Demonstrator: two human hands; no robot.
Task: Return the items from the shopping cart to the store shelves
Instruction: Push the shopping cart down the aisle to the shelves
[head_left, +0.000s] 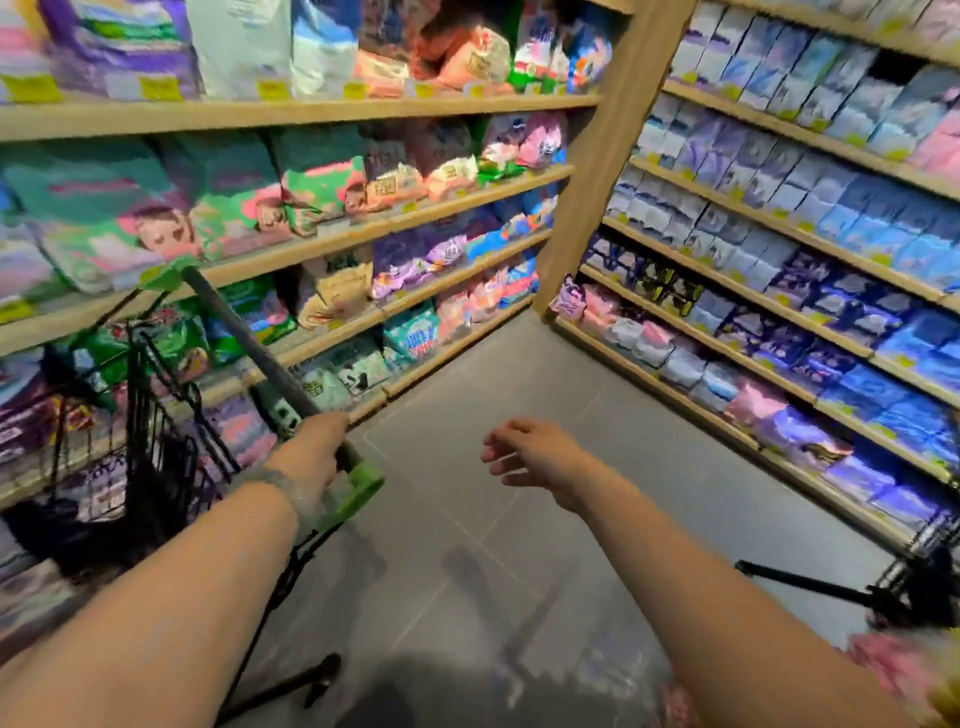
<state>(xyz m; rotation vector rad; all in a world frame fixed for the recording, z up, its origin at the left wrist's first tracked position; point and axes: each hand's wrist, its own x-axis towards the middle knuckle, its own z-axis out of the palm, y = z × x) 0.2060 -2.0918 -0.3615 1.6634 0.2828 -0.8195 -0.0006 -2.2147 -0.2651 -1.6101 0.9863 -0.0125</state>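
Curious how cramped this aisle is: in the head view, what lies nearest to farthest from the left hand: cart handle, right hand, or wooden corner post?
1. cart handle: gripped by the left hand, on the person's left.
2. right hand: beside it to the right, holding nothing, over the floor.
3. wooden corner post: far ahead, where the two shelf runs meet.

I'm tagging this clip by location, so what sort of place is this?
Most likely a shop aisle: wooden shelves packed with soft packs, yellow price tags along their edges, and the left hand gripping a cart handle.
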